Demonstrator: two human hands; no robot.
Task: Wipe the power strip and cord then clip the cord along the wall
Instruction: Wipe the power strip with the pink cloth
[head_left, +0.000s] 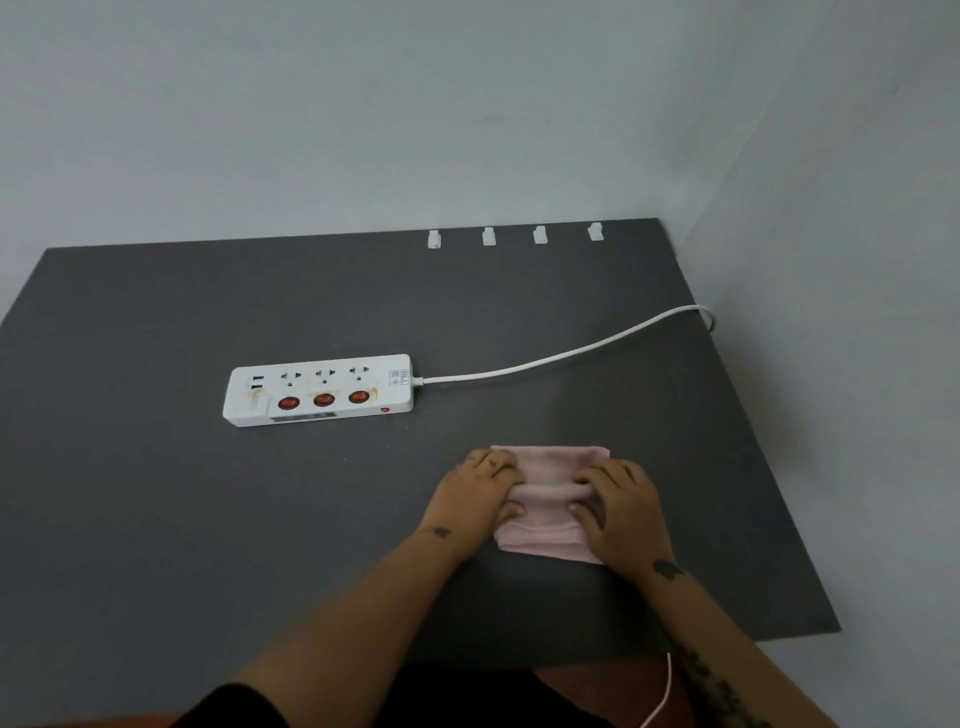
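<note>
A white power strip (319, 389) with three red switches and brownish stains lies flat on the dark grey table (156, 493). Its white cord (571, 354) runs right and drops off the table's right edge near the wall. A pink folded cloth (550, 470) lies on the table, nearer to me than the strip. My left hand (480, 491) and my right hand (618, 501) both grip the cloth and pinch a fold across its middle. Several white cord clips (488, 236) sit in a row at the table's far edge, against the wall.
A pale wall stands behind the table and another closes in on the right, forming a corner. A thin pink cable (662, 696) hangs near my right forearm below the table's front edge.
</note>
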